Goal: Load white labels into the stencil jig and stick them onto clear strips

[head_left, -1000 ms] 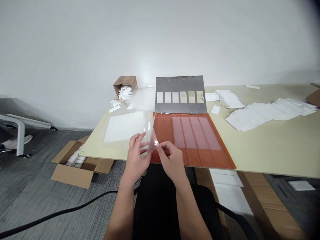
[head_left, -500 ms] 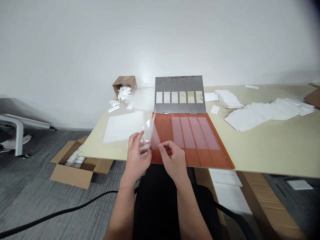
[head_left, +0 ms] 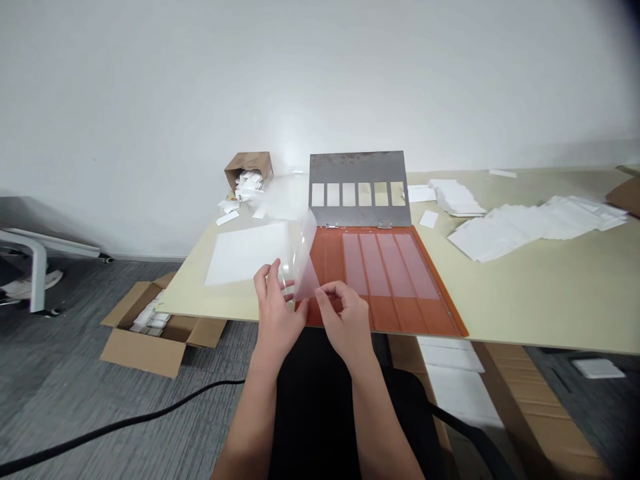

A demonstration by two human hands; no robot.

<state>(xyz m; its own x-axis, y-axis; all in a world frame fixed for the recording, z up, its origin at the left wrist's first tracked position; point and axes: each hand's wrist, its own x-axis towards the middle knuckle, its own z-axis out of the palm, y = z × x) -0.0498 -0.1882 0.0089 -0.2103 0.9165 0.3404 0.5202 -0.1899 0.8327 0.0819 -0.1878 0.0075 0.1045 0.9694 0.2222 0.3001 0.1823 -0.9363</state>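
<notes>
Left of the orange board, on the floor, sits an open cardboard box holding white packets. Also left of the board, at the back of the bench, a tipped brown box spills white slips, and a white sheet lies flat nearer the front. At the board's left edge, a clear film stands tilted up between the hands, above the bench and board. The left hand has its fingers spread, up against the film; whether they grip it cannot be determined. The right hand pinches the film's lower part between narrow fingers. Behind the board, a hinged metal plate with six windows stands raised. Right of the board lie loose stacks of white paper.
</notes>
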